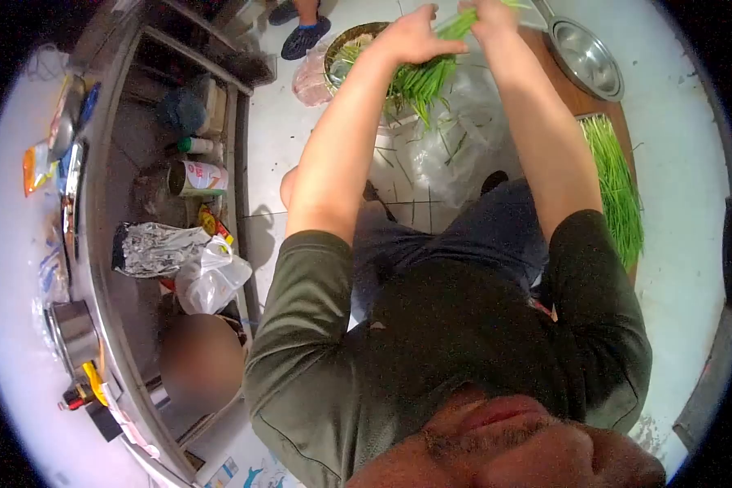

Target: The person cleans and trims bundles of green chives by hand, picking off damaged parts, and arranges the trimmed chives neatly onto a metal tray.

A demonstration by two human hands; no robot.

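Stalks (pixel 455 28), green and bunched, stretch between both hands, near the round bowl (pixel 331 58): right hand (pixel 493 20) pinching them in its fingers, left hand (pixel 415 37) spread, thumb parted from fingers!

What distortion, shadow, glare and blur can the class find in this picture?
In the head view, the counter edge bows and corners go black; highlights glare on the metal pan; a soft shadow lies on the floor; the greens and right hand look slightly soft.
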